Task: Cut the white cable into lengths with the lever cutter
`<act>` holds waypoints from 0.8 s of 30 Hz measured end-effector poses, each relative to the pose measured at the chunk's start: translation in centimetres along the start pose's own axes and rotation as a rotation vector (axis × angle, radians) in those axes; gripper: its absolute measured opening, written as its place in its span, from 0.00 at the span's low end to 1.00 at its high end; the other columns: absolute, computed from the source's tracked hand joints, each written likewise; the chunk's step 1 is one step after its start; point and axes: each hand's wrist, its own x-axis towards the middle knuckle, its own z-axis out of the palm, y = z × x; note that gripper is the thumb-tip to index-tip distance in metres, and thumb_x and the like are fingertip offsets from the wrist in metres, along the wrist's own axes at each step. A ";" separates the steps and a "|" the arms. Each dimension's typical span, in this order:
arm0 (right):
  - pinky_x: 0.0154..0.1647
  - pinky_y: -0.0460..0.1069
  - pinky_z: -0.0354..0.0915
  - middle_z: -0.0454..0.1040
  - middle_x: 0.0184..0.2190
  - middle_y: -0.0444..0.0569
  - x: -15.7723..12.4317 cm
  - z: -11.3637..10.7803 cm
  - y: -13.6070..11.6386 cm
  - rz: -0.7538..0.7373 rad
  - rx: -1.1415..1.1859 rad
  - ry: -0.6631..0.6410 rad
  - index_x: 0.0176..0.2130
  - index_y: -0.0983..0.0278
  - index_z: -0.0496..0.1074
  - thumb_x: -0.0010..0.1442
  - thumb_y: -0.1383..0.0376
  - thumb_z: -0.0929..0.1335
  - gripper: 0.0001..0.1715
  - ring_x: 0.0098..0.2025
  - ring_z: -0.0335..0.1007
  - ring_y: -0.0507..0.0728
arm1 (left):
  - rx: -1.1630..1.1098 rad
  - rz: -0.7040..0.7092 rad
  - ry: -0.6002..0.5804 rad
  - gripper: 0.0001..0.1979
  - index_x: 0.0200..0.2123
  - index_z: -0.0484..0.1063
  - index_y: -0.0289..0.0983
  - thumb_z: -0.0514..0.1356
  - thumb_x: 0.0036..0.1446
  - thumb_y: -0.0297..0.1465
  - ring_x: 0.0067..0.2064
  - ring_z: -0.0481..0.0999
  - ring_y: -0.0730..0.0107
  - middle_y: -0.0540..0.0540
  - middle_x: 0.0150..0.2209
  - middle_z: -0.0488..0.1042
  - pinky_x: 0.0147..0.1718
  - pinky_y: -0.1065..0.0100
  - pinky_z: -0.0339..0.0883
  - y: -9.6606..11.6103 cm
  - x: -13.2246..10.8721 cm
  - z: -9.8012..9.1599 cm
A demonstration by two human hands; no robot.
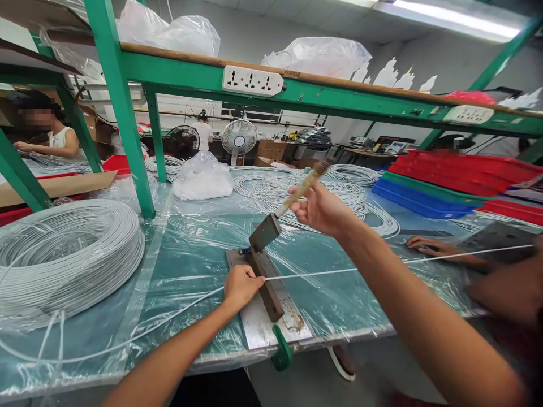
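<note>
My left hand (pixel 242 287) is closed on a thin white cable (pixel 314 275), pinching it at the bar of a bench-mounted lever cutter (pixel 266 285). From there the cable runs taut to the right, and to the left it sags toward a large coil. My right hand (pixel 316 209) grips the worn handle (pixel 309 182) of the cutter's lever, which is raised at a slant. The lever's dark metal block (pixel 265 232) is tilted up over the bar. A metal base plate (pixel 271 333) carries the cutter, with a green clamp (pixel 281 349) at its front edge.
A big coil of white cable (pixel 68 254) lies at left, more loops (pixel 305 192) behind the cutter. Stacked red and blue trays (pixel 449 175) stand at right. Another person's hand (pixel 432 246) rests on the table at right. A green shelf frame (pixel 178 76) spans above.
</note>
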 end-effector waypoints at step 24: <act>0.05 0.38 0.43 0.51 0.13 0.30 -16.1 -0.9 10.6 0.509 -0.284 -0.042 0.48 0.62 0.55 0.38 0.49 0.69 0.41 0.09 0.40 0.44 | 0.139 0.074 0.112 0.13 0.18 0.62 0.36 0.62 0.48 0.32 0.22 0.59 0.75 0.55 0.17 0.59 0.24 0.71 0.44 0.2 -0.4 0.0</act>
